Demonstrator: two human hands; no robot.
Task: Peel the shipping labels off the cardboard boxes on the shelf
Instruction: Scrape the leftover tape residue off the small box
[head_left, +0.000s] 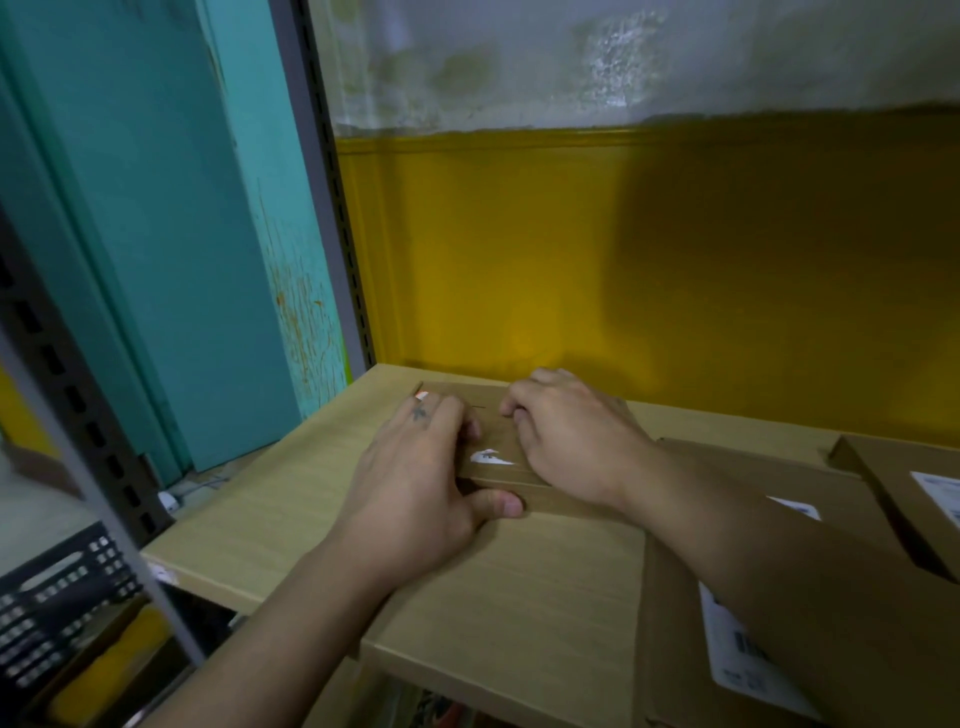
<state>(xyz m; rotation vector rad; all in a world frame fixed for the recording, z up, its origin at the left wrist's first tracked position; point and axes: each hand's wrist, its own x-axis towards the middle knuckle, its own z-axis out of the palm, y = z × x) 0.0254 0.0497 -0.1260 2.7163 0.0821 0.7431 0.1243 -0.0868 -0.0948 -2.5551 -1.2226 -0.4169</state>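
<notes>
A small flat cardboard box lies on the pale wooden shelf. White scraps of a shipping label cling to its top. My left hand rests on the box's left side, its fingers on the lid and its thumb against the near edge. My right hand lies on the right side with fingers curled, the fingertips picking at the lid near a thin slit. Whether they pinch a label piece is hidden.
A larger cardboard box lies under my right forearm with a white label on its near side. Another labelled box sits at the far right. A grey slotted upright stands at the left, a black crate below it.
</notes>
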